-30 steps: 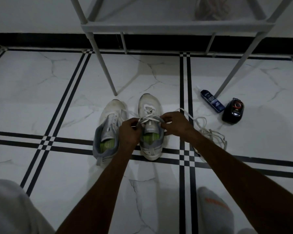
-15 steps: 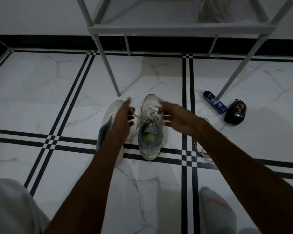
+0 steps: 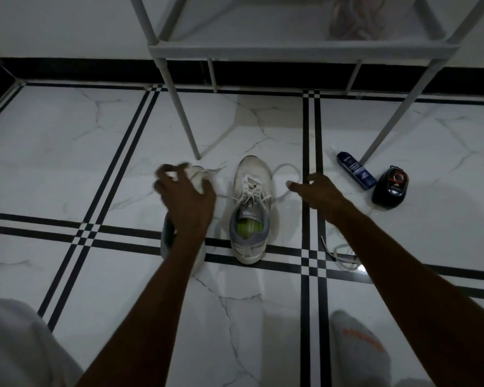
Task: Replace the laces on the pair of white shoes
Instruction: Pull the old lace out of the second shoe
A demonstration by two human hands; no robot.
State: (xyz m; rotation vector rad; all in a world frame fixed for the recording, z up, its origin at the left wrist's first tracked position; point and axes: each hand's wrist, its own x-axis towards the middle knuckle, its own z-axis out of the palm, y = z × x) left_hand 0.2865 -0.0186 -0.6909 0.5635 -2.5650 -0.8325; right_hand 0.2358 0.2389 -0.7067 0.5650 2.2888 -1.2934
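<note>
Two hands that were pinching lace ends close over the tongue half a second ago have now spread wide apart. My left hand [image 3: 186,198] has swung out over the left shoe [image 3: 179,241], fingers curled; it is blurred, and a lace strand runs toward it, so I cannot tell whether it grips that strand. My right hand [image 3: 316,192] has gone out the other way, fingers loose and extended, and I cannot tell whether the lace loop just beyond its fingertips is pinched or free.

Between my hands sits the right shoe [image 3: 250,210], flat on the floor [image 3: 67,152], its lace [image 3: 252,188] crossed through the eyelets, with both ends trailing outward toward my hands. I judge this was a tightening pull, or a letting go after one, so this shoe is close to laced and its bow comes next.

Its long axis runs straight away from me: toe pointing ahead, heel and green insole toward my wrists. The left shoe lies parallel beneath my left hand and forearm, mostly hidden. Another loose lace [image 3: 338,255] lies coiled under my right forearm.
</note>
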